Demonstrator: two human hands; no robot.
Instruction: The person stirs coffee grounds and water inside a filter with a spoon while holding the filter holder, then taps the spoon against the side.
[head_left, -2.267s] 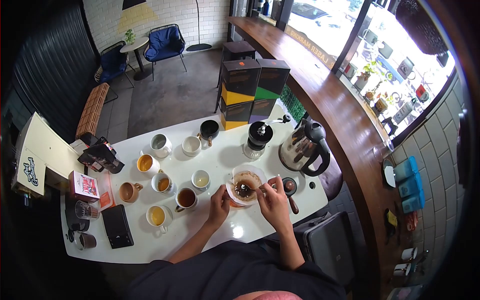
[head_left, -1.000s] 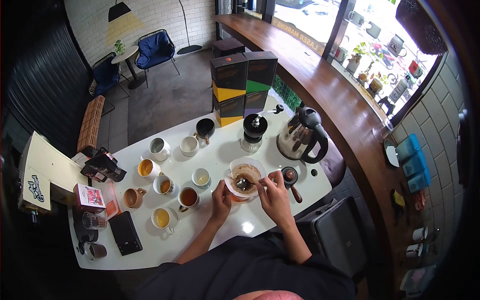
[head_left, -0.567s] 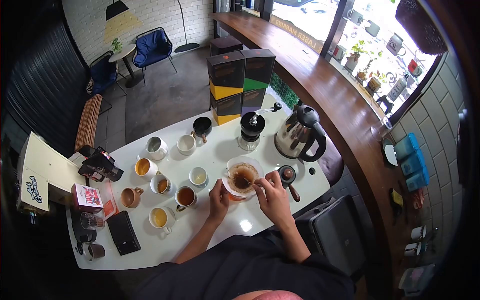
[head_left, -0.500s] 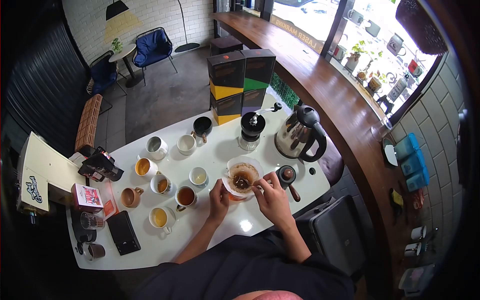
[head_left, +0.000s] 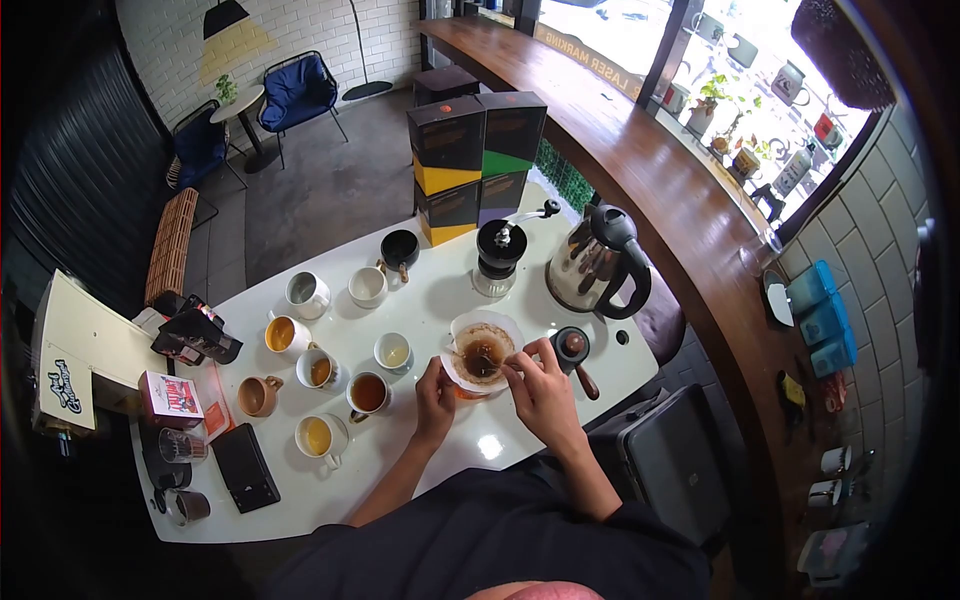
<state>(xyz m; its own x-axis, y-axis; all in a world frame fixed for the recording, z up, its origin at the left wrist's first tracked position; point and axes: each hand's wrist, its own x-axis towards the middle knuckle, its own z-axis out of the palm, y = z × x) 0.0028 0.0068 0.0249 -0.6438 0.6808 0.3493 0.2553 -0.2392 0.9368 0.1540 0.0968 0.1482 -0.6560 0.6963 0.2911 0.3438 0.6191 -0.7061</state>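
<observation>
Spoon work in the wet coffee filter

Grounds sit dark and wet inside the paper filter (head_left: pixel 484 344), which rests on a dripper just beyond both hands, near the front edge of the white table (head_left: pixel 470 455). The right hand (head_left: pixel 540 385) is closed in a pinch on a small spoon (head_left: pixel 487 357), whose bowl dips into the middle of the grounds. The left hand (head_left: pixel 435 392) has its fingers curled against the near left rim of the filter, steadying it.

Stirring well here seems to call for light, shallow strokes, since wet paper tears easily. The left hand would best keep the rim pressed without folding it inward. A cup of dark tea (head_left: pixel 368 393) stands just left of the left hand, and a small wooden-handled pan (head_left: pixel 574 350) lies just right of the right hand, so elbows should stay tucked.
</observation>
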